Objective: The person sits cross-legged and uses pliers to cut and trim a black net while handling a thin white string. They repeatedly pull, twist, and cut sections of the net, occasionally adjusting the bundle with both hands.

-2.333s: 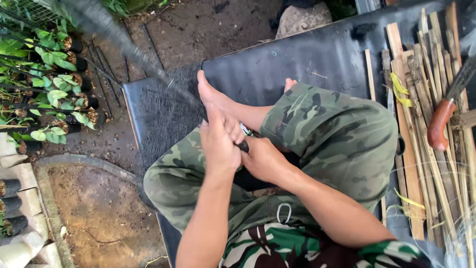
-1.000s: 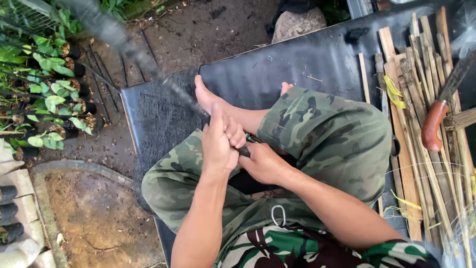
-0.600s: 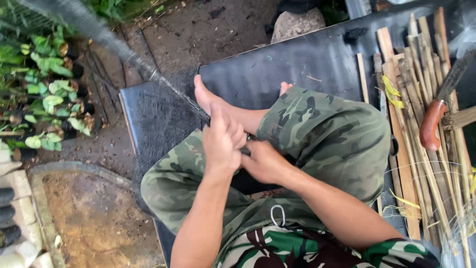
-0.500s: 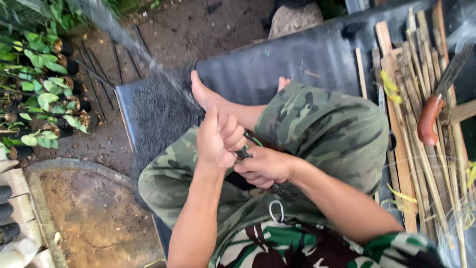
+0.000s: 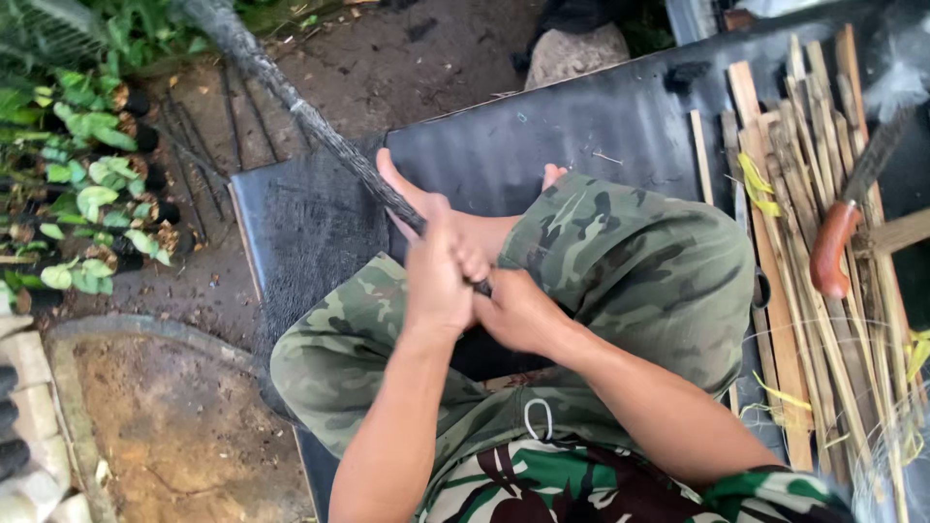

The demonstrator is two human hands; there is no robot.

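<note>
While the person sits cross-legged on a black mat laid over bare earth, the work in hand looks to be mid-course: a heap of split bamboo strips lies at the right edge of the mat, which I take for prepared stock, and one long dark stick is being worked at the middle. How much of that stick is finished I cannot tell, since it is blurred along most of its length. A knife with a reddish-brown wooden handle rests on the strips, untouched, well apart from both hands.

The stick runs from the far left corner of the view, past the potted seedlings on the left, down across a bare foot to the hands above the camouflage trousers.

The left hand is curled into a closed fist round the near end of the stick, thumb uppermost, forearm coming up from the near edge. The right hand sits just beside it, touching it, fingers folded in tight; it seems to pinch the stick's end or a small tool there, but which of the two is hidden by the knuckles.
</note>
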